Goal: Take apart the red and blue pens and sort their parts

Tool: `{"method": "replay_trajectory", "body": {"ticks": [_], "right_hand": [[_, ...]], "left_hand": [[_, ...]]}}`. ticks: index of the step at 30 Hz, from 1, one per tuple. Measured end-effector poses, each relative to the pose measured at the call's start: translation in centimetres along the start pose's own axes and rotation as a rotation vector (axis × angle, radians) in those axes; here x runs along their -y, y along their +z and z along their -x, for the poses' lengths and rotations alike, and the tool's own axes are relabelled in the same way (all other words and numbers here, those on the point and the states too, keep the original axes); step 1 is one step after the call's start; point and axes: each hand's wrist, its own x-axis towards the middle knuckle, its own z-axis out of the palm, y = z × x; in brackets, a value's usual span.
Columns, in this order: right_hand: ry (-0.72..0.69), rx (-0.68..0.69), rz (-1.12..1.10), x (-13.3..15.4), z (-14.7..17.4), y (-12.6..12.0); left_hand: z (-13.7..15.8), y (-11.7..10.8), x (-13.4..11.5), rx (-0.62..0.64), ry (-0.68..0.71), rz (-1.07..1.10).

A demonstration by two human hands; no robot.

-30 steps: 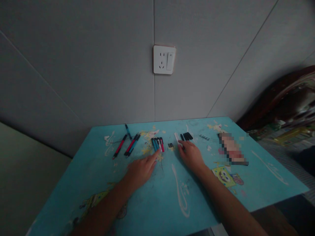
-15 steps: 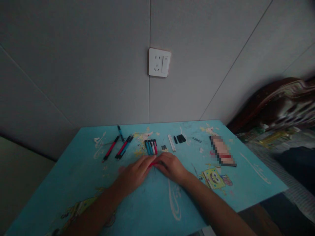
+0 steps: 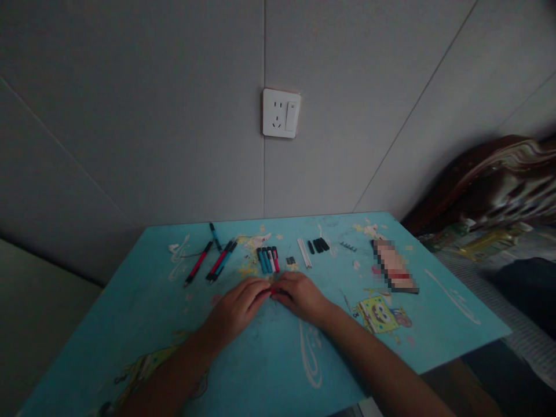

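From far away, I am looking down at two hands. A small red piece (image 3: 273, 291) is sitting right between the fingertips, where the hands are meeting over the blue surface (image 3: 260, 365). The left hand (image 3: 237, 306) is pinching it from one side, and the right hand (image 3: 304, 296) is pinching it from the other. Both sets of fingers are bending in close and making a narrow squeeze on it.

The piece is looking thin, and only a tiny bit of red is peeking out. Just past the hands, a row of short tubes (image 3: 267, 260) is lying side by side: two blue, one white and one red, with dark far ends. Some long pens (image 3: 221, 260) are lying to the left, and white sticks (image 3: 304, 253) and black tubes (image 3: 320, 245) to the right.

The fingers are hiding most of the red piece, so I am not seeing its ends or whether it is touching the surface. Blurry squares are covering a flat thing (image 3: 394, 266) on the right. The bottom edge is cutting off both arms.
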Motion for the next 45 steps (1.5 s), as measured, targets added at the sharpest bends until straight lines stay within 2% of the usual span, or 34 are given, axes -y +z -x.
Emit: {"method": "replay_trajectory", "body": {"ticks": [9,12,15,18,20,23,29,32,35,40,45], "right_hand": [[0.037,0.014,0.048,-0.1,0.1,0.4],[0.046,-0.005,0.022,0.0,0.0,0.3],[0.106,-0.083,-0.008,-0.5,0.1,-0.3],[0.244,-0.224,0.034,-2.2,0.3,-1.2],[0.347,-0.297,0.100,-3.6,0.4,-1.8],[0.454,-0.331,0.187,-5.1,0.6,-2.5],[0.605,-0.390,0.269,-6.2,1.5,-4.8],[0.710,-0.484,0.276,-6.9,3.7,-7.0],[0.833,-0.582,0.294,-7.6,7.4,-8.8],[0.970,-0.522,0.476,-8.7,12.5,-9.6],[1.044,-0.393,0.516,-9.7,12.4,-9.2]], "left_hand": [[-0.6,-0.5,0.2,-0.122,-0.098,0.028],[-0.8,-0.7,0.4,-0.182,-0.176,0.043],[-0.8,-0.8,0.9,-0.262,-0.304,0.059],[-0.7,-0.7,1.5,-0.294,-0.405,0.096],[-0.7,-0.5,1.8,-0.279,-0.455,0.140],[-0.7,-0.1,2.1,-0.250,-0.528,0.229],[-0.8,0.1,2.4,-0.216,-0.642,0.391],[-0.8,0.1,2.7,-0.173,-0.669,0.437],[-0.9,0.2,3.0,-0.128,-0.678,0.440],[-0.9,0.3,3.2,-0.053,-0.657,0.442],[-0.6,0.7,3.6,-0.019,-0.653,0.406]]}}
